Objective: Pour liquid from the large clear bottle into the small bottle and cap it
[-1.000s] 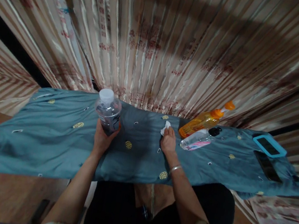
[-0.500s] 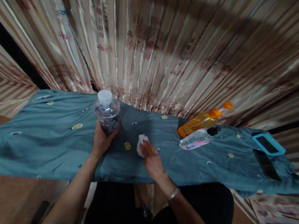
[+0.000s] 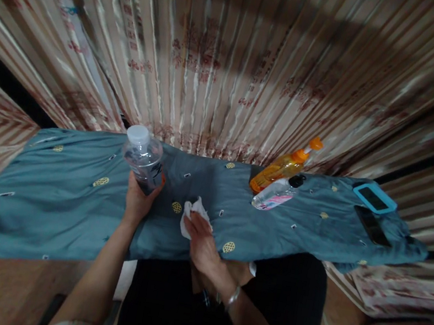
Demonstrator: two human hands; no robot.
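A clear plastic bottle with a white cap [image 3: 142, 156] stands on the left half of the cloth-covered table [image 3: 67, 203]. My left hand [image 3: 138, 199] is wrapped round its lower part. To the right of it, a white tissue [image 3: 190, 217] lies spread on the cloth, and my right hand [image 3: 201, 238] presses on it with fingers together. An orange pump bottle [image 3: 279, 172] and a smaller clear bottle with a black top [image 3: 276, 194] are side by side on the right half.
At the right end are a light-blue framed device [image 3: 374, 197] and a dark phone [image 3: 371, 225]. A striped curtain [image 3: 226, 63] hangs behind the table. My dark-clothed legs [image 3: 285, 298] are under its front edge.
My right hand has moved nearer to me and the tissue now looks more spread out. The view has shifted slightly; my left hand still holds the bottle.
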